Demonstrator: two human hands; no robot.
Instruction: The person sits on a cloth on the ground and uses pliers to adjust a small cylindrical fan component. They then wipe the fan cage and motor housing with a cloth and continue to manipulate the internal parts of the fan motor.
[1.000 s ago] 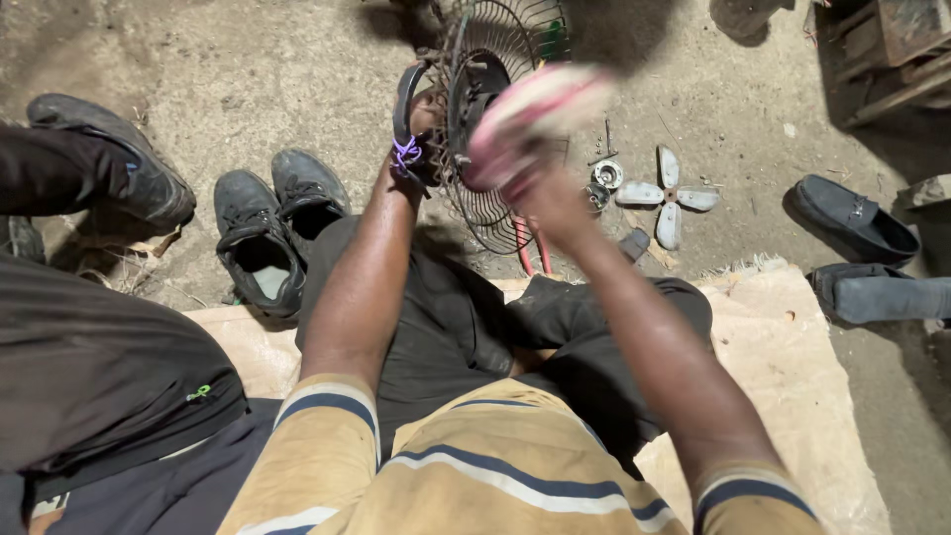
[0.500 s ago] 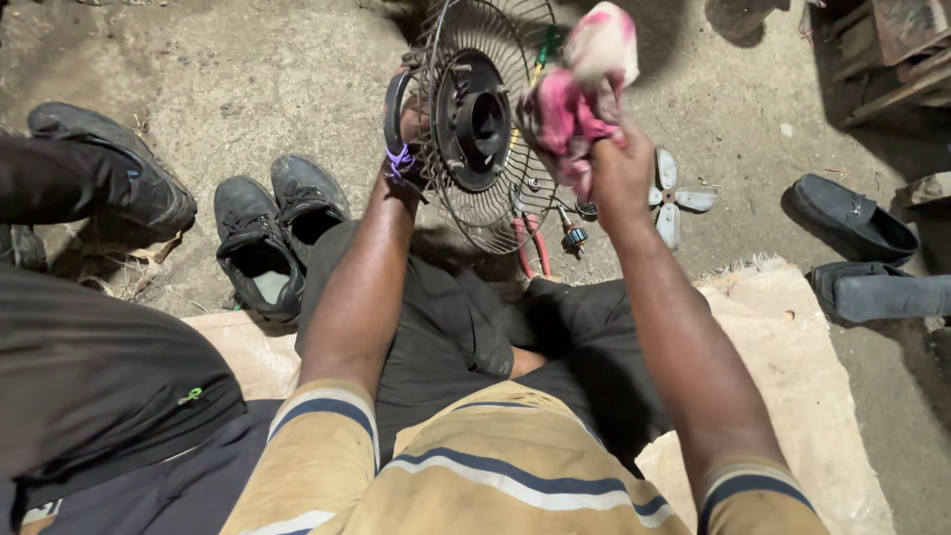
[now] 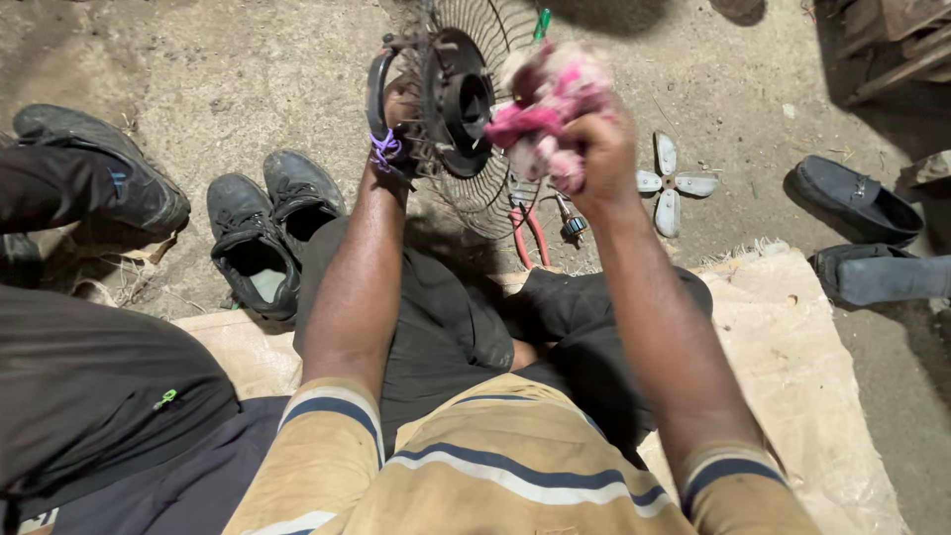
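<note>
- Two hands work on a wire fan guard [image 3: 485, 149] in the head view, held upright above the person's lap over the dirt floor [image 3: 228, 69].
- Left hand [image 3: 394, 109] reaches behind the guard and is mostly hidden by it; it seems closed on the guard's back part, near a black curved handle [image 3: 374, 94]. A purple band [image 3: 384, 149] circles that wrist.
- Right hand [image 3: 594, 149] is clenched tight around a pink and white rag [image 3: 545, 99], pressed against the front of the guard beside its black centre hub [image 3: 464, 99].
- Small grey fan blade [image 3: 672, 183] lies on the floor, right of the guard and apart from it.
- Red-handled pliers [image 3: 530, 233] lie just below the guard.
- Black shoes [image 3: 267, 233] sit left of the left arm, beside a sack mat [image 3: 792, 367].
</note>
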